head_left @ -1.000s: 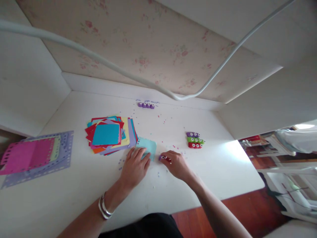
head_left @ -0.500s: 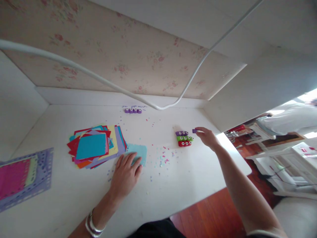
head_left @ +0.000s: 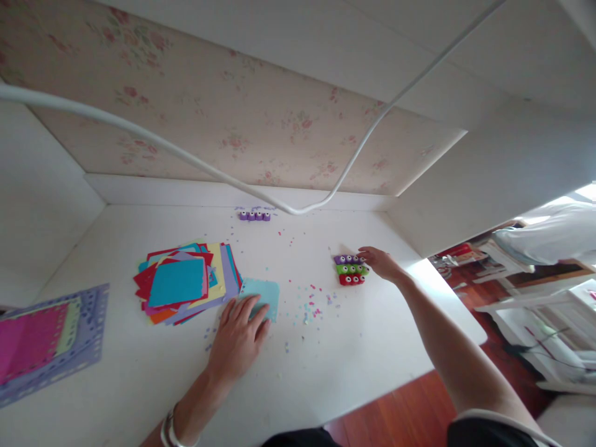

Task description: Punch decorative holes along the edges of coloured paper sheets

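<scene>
My left hand (head_left: 239, 341) lies flat with fingers spread on a light-blue paper square (head_left: 265, 288), whose edge has small punched holes. My right hand (head_left: 379, 262) is at the right end of a purple row of small craft paper punches (head_left: 347, 259), fingertips pinched on the end purple punch (head_left: 362, 259). In front of that row stand green punches (head_left: 352, 269) and red punches (head_left: 352, 280), all with round white-and-dark tops. Farther back, several more purple punches (head_left: 254, 216) stand in a line.
A pile of coloured paper sheets (head_left: 179, 282) lies left of my left hand. Punched sheets (head_left: 93, 338) lie at the far left. Paper confetti (head_left: 313, 304) is scattered mid-table. A white cable (head_left: 195, 158) hangs across the view. A person in light clothing (head_left: 544, 236) is at the far right.
My right hand has moved left and slightly down, bringing a purple punch to the end of the purple row. My left hand stays on the light-blue paper. The view has shifted slightly.
</scene>
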Demonstrator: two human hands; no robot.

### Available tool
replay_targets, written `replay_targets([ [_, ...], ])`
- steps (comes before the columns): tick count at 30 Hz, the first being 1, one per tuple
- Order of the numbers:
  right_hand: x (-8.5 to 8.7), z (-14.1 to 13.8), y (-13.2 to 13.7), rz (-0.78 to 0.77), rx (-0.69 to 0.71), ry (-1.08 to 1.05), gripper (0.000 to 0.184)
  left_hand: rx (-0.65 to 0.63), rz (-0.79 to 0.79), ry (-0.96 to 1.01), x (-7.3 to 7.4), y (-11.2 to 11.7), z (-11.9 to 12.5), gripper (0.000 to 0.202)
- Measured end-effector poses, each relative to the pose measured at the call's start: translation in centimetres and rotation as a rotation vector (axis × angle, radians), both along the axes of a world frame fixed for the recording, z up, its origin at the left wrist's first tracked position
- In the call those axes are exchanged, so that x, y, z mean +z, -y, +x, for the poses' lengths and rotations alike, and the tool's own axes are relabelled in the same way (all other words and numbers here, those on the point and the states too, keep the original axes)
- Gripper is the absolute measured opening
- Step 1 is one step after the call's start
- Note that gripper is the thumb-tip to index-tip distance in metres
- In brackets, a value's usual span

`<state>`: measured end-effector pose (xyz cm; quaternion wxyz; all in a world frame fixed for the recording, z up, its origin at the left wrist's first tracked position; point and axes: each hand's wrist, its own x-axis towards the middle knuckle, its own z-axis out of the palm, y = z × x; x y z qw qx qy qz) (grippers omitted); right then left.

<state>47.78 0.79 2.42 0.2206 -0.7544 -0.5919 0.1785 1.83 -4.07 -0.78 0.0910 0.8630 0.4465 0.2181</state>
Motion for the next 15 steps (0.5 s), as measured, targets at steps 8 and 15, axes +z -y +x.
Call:
replay_targets([
  [8, -0.1, 0.7, -0.3, 0.024, 0.025, -0.048, 0.049, -0.007, -0.005, -0.004, -0.4, -0.2, -0.1, 0.027],
  [15, 1.9, -6.9, -4.7, 0.032, 0.117, 0.14, 0.036, 0.016, -0.033, 0.015, -0.7, -0.1, -0.1, 0.027],
])
